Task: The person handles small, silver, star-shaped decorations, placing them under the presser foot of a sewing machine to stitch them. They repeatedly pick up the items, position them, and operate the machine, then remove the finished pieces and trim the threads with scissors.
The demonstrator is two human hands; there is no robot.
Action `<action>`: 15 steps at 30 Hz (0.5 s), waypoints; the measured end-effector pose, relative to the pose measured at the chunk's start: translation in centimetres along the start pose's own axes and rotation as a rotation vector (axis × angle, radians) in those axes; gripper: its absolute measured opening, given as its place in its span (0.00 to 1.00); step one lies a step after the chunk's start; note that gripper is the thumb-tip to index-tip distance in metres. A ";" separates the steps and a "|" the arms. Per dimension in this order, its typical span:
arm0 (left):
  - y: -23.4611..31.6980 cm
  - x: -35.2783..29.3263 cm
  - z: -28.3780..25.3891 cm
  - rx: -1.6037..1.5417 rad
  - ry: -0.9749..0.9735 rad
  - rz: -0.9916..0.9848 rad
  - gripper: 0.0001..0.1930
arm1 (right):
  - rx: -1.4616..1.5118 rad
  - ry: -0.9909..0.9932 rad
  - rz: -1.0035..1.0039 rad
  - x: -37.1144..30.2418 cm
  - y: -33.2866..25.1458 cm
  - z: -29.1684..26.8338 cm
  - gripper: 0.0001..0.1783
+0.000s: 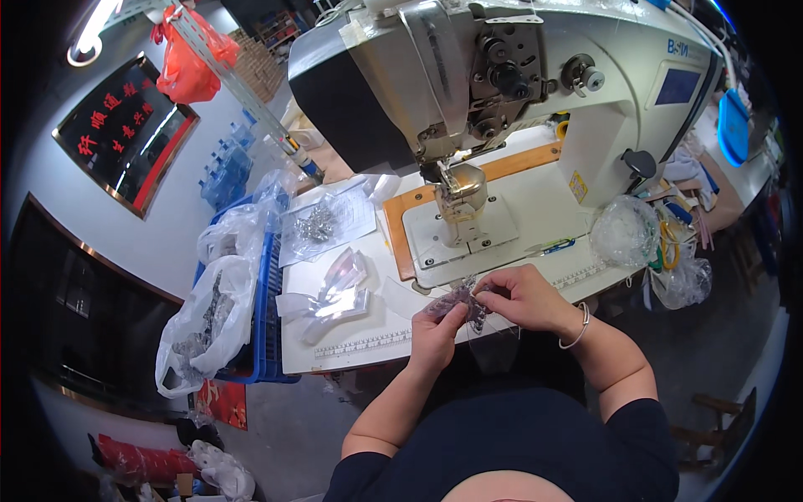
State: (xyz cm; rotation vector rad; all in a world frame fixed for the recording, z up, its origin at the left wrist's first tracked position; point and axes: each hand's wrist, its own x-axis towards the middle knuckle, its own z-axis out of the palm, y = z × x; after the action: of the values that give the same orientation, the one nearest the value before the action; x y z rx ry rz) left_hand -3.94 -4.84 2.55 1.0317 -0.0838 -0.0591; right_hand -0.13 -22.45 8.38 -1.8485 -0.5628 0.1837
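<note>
Left hand (435, 336) and right hand (525, 297) meet at bottom centre of frame, both grasping: each pinches the dark patterned piece (478, 315) between thumb and fingers. Piece sits at the front edge of the bench (385, 368), below the sewing machine (619, 125), not under its needle. Clear film (493, 347) hangs just below the fingers; whether it's joined to the piece, can't tell.

Step looks like fine two-handed adjusting. To do it well: pin the piece with the left thumb, make small moves with the right fingertips, edges lined up, no stretching or creasing. Film should hang free of the bench edge, or it may snag. Grip likely best near the worked spot, since the piece looks floppy.

Counts: hands, two. Dark piece, one in the grip; layers inside hidden. Sewing machine, one, upper centre to upper right. Snips (557, 247), one, right of centre. Ruler strips, two stretches visible: left (364, 345) and right (579, 274). Clear strips (339, 303), several overlapping left of centre, no exact count. Small metallic bits (316, 222), one heap, too many to count. Blue crate (268, 309), one, left. Red bag (194, 63), one, upper left.
</note>
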 end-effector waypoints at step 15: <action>-1.5 1.1 -1.1 0.201 0.266 0.143 0.07 | -0.087 0.133 -0.089 -1.5 -0.4 2.7 0.25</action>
State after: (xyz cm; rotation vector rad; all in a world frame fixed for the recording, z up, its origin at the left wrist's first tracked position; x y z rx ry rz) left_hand -2.72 -4.82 0.75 1.2229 0.0808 0.2203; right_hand -2.66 -20.74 7.56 -1.8993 -0.5666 -0.0239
